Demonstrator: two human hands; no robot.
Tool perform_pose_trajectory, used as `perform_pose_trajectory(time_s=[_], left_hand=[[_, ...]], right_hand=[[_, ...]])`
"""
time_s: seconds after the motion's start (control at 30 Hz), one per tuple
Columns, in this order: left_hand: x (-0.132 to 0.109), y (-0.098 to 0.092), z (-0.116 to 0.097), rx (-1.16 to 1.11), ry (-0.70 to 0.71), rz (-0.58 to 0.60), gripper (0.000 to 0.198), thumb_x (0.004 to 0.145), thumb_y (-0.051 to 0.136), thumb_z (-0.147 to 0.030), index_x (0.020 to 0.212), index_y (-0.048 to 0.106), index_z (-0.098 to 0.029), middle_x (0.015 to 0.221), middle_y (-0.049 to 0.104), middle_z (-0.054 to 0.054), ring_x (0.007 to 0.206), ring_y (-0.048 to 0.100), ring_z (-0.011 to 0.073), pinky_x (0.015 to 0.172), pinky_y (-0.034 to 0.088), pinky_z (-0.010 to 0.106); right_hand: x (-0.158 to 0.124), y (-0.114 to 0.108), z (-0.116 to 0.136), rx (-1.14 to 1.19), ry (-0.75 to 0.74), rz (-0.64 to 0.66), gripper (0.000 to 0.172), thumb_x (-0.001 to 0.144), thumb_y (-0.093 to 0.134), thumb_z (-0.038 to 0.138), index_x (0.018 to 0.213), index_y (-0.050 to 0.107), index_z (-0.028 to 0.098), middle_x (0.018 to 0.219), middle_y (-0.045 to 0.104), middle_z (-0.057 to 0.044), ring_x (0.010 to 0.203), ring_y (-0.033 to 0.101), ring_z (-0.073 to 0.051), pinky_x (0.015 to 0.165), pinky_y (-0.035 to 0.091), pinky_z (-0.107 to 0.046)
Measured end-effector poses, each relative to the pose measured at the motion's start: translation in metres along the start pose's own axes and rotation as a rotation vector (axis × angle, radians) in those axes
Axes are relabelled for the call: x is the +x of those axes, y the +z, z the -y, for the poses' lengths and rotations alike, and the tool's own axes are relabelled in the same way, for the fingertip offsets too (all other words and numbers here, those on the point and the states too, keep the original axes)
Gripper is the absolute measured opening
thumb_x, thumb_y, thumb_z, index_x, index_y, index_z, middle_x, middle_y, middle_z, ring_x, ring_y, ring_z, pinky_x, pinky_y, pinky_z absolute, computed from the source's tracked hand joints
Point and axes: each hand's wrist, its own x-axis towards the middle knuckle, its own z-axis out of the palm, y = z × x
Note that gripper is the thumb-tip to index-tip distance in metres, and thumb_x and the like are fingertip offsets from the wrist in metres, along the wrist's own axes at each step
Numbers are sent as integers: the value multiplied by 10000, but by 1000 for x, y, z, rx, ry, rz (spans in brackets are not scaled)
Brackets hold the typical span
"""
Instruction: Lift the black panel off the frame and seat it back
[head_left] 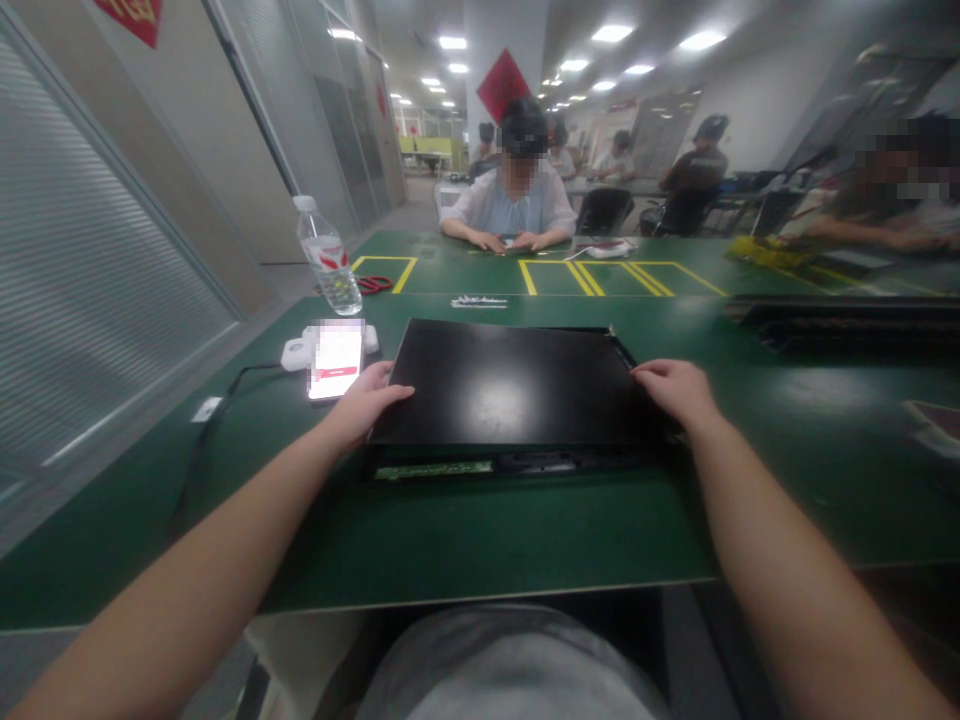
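A flat black LCD screen panel (502, 385) lies slightly askew over a shallow black frame (622, 350) on the table in front of me. My left hand (373, 400) grips the panel's left edge, thumb on top and fingers partly hidden at the side. At the right edge, my right hand (671, 385) is closed in a pinch on the panel, close against the frame's rim. Along the near side of the frame shows a narrow green circuit board (435, 469). The panel covers most of the frame's inside.
On the green table (480, 560), a lit phone (336, 360) rests against a white power strip (295, 352). Behind stand a water bottle (330, 265) and red-handled scissors (375, 285). Small strips (478, 301) lie beyond the panel. Dark bars (840, 325) lie right. A person (517, 190) sits opposite.
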Motion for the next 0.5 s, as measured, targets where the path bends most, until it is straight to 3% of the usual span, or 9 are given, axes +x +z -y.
perform_pose_trajectory(time_s=[0.5], left_hand=[[-5, 8, -7, 8, -13, -43, 373, 713, 808, -111, 1042, 668, -220, 859, 821, 24, 910, 834, 281, 876, 684, 406]], right_hand=[[1, 1, -2, -13, -17, -8, 268, 858, 651, 298, 941, 897, 230, 925, 831, -89, 942, 754, -286, 886, 568, -371]])
